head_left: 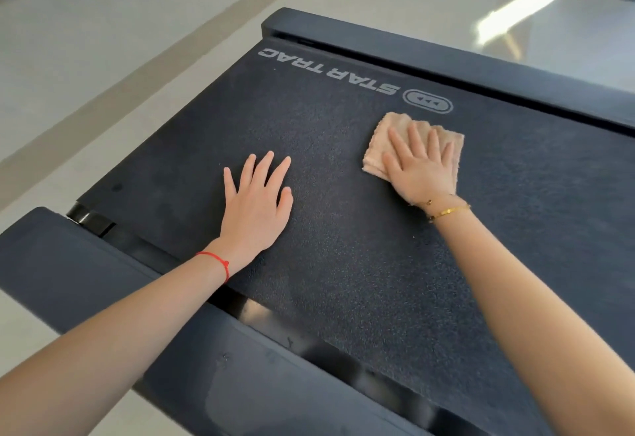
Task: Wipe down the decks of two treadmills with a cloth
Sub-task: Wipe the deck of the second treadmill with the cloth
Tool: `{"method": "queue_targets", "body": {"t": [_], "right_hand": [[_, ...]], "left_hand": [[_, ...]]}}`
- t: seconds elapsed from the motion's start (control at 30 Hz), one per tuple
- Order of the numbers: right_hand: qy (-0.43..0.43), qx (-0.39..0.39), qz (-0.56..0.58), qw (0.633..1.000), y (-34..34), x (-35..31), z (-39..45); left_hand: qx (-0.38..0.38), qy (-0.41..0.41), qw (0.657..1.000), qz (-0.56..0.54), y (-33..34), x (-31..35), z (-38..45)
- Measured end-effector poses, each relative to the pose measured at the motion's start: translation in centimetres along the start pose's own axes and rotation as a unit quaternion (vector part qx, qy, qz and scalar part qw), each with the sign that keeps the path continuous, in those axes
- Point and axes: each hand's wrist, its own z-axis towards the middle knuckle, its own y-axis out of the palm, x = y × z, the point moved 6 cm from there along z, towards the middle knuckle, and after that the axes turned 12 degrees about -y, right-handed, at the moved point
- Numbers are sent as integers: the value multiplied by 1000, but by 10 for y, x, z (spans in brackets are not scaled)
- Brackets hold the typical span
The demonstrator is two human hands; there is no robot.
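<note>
Our left hand (pixel 256 205) lies flat with its fingers spread on the dark textured treadmill deck (pixel 343 263), holding nothing; it seems to brace us. A thin red string (pixel 220 262) circles that wrist. Just nearer us runs the black plastic side rail (pixel 240 384) of the machine.

Further out, our right hand (pixel 421 167), wearing a slim gold bracelet (pixel 446 210), presses a folded beige terry cloth (pixel 378 147) onto the deck with straight fingers, not curled round it. The cloth sits just below the grey STAR TRAC logo (pixel 330 71), towards the deck's far edge.

We judge the cloth to be light, soft and limp, so a flat palm over its middle should drag it better than a pinch at one corner; on this grainy belt it may bunch up. We see no containers. Beyond the far rail (pixel 446 67) lies pale glossy floor (pixel 103 40).
</note>
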Motion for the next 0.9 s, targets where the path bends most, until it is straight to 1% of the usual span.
{"method": "queue_targets", "body": {"t": [0.13, 0.23, 0.33, 0.4, 0.5, 0.57, 0.6, 0.67, 0.73, 0.83, 0.9], "right_hand": [[-91, 21, -20, 995, 4, -32, -65], [-101, 17, -13, 995, 3, -25, -106], [-45, 28, -14, 999, -2, 14, -125], [16, 38, -21, 999, -9, 49, -125], [113, 35, -10, 993, -18, 95, -102], [146, 26, 1, 989, -19, 104, -81], [147, 24, 1, 989, -19, 101, -71], [120, 23, -2, 992, -17, 87, -60], [68, 19, -3, 997, -14, 67, -64], [1, 35, -8, 999, -9, 46, -99], [-6, 47, -14, 999, -9, 50, -127]], "left_hand": [[-19, 11, 1000, -9, 4, 15, 2], [-26, 41, 999, -14, 6, 41, 0], [-28, 76, 997, -11, 9, 65, -3], [-36, 94, 995, -13, 14, 80, -4], [-41, 96, 994, -16, 19, 96, -4], [-37, 95, 995, -15, 21, 100, -5], [-35, 94, 995, -14, 21, 101, -5], [-32, 92, 995, -13, 22, 102, -6], [-29, 93, 995, -10, 22, 101, -6], [-27, 92, 995, -10, 23, 99, -5], [-27, 93, 995, -14, 23, 98, -6]]}}
